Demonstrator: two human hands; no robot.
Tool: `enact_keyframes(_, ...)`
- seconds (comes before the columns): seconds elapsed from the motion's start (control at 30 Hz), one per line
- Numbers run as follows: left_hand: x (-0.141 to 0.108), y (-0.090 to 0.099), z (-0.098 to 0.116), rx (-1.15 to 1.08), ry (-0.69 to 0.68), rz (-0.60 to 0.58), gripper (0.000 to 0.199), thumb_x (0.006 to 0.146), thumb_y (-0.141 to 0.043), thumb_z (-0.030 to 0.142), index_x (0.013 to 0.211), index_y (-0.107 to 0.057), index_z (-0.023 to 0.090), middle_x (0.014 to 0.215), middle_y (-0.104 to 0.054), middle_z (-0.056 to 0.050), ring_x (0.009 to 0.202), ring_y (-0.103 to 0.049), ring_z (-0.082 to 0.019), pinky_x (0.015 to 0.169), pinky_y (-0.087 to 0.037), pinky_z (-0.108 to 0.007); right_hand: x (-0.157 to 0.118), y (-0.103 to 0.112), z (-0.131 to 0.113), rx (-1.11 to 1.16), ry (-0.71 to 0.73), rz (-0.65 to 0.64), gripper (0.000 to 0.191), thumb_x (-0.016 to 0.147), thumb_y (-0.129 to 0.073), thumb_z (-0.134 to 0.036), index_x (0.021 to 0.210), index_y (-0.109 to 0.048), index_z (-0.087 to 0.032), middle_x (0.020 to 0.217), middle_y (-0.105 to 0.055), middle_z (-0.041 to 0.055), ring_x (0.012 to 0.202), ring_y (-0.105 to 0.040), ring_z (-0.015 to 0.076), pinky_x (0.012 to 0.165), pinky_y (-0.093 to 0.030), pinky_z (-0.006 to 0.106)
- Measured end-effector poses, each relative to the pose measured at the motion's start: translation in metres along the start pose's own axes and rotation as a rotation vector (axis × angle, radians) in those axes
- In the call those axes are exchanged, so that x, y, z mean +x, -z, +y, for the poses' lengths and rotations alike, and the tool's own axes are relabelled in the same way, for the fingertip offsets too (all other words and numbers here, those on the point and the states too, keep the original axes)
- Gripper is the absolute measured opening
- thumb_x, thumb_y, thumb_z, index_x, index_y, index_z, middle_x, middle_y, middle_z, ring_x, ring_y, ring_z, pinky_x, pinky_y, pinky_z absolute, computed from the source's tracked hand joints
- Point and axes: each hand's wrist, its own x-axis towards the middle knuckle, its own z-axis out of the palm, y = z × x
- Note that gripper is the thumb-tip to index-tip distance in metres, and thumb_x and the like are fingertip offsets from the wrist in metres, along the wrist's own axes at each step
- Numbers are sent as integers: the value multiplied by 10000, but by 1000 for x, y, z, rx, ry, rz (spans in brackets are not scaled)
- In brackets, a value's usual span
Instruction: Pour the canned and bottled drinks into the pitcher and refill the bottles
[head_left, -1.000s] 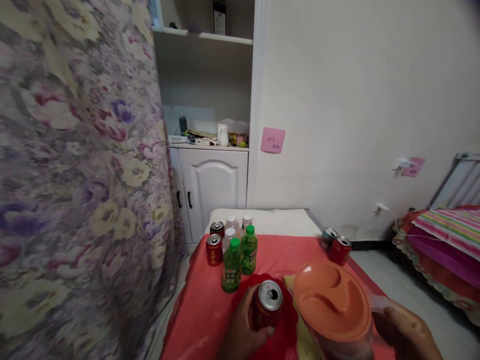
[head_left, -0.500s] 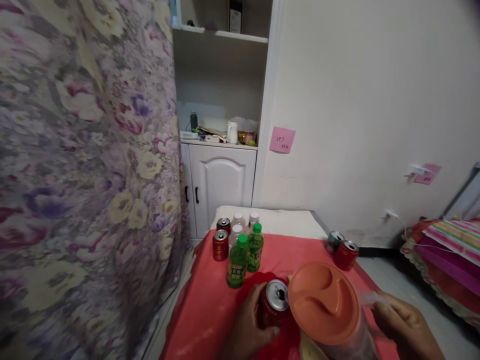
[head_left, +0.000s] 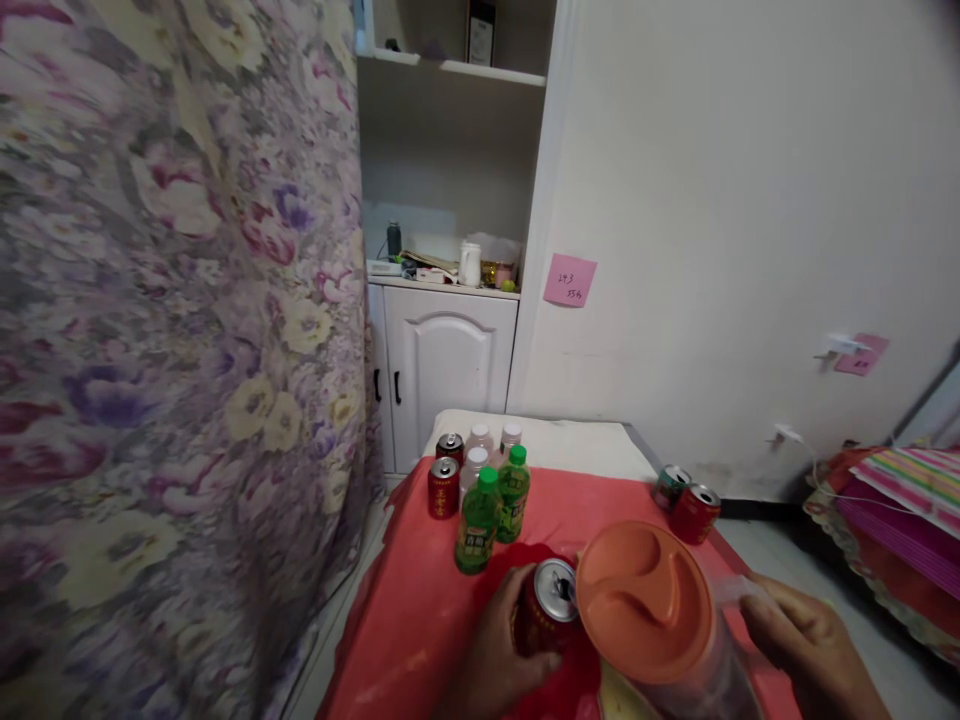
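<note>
Curling round its side, the left hand (head_left: 495,645) has fingers and thumb closed on an opened red can (head_left: 546,632), just left of the orange-lidded pitcher (head_left: 645,600); its thin metal probably dents easily, so a light mid-body hold suits. The pitcher looks stiff, smooth and perhaps heavy if filled, best taken by its clear handle (head_left: 738,590), which the right hand (head_left: 814,635) grips.

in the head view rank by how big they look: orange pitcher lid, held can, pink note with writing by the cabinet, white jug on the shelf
1. Orange lid
2. Held can
3. Pink note
4. White jug
</note>
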Motion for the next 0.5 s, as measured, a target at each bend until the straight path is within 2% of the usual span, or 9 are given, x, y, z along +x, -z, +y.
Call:
enact_keyframes(0.2, 0, 1, 6, -6, -25, -14, 806, 505, -692, -25, 1269, -594, 212, 1339, -661, -93, 1320, -548, -341, 1149, -392, -439, 3, -2, -11, 9, -61, -8, 473, 735, -715, -578, 498, -549, -204, 495, -498, -14, 533, -525, 179, 487, -453, 246)
enact_keyframes(0.5, 1, 2, -3, -12, -54, -32, 820, 516, -665, -43, 1279, -585, 246, 1349, -661, -63, 1316, -549, -318, 1143, -404, -445, 9, -2, -19, 10, -66, -23, 476, 712, -728, -558, 452, -531, -210, 478, -476, -15, 504, -516, 182, 475, -457, 261)
